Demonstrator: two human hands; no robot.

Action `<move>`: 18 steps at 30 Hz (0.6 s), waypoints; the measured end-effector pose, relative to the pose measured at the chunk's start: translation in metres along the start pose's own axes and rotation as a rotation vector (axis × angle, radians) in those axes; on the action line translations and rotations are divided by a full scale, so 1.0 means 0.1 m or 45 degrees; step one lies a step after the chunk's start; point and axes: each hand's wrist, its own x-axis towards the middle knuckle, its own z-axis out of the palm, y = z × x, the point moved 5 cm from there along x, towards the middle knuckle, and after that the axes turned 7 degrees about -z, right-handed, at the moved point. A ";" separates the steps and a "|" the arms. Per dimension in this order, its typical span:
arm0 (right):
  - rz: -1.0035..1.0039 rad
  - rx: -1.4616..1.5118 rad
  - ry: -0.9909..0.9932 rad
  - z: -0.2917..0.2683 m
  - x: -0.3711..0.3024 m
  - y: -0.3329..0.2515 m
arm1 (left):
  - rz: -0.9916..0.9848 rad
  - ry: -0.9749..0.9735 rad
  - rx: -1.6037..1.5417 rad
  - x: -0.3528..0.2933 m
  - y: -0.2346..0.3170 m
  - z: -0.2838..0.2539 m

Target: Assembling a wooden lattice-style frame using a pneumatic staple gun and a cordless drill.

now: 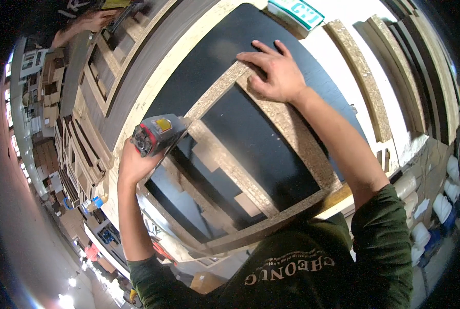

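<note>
Left hand's (138, 164) grip was wrapped round the tool (160, 131), left of centre, nose at the wood frame (236, 174). Right hand (280, 76) lay spread on the wood frame's upper-centre corner. Wood frame sat mid-view on black panel (263, 144).

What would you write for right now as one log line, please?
left hand: grips grey-and-red power tool, nose at chipboard frame | right hand: on frame's upper corner, fingers spread | beneath frame: black panel

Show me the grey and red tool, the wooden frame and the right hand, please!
Tool (164, 135): head view, on its grey body.
Wooden frame (235, 169): head view, on a middle bar.
Right hand (280, 76): head view, on its back.
</note>
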 end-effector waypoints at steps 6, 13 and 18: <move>-0.121 0.055 -0.199 -0.03 0.02 0.12 | 0.056 0.045 -0.076 0.24 0.40 -0.01; -0.038 0.084 -0.543 -0.01 0.07 0.17 | -0.005 -0.077 -0.052 0.62 1.00 0.15; -0.028 0.074 -0.591 -0.03 0.08 0.16 | 0.060 -0.106 -0.002 0.74 0.97 0.22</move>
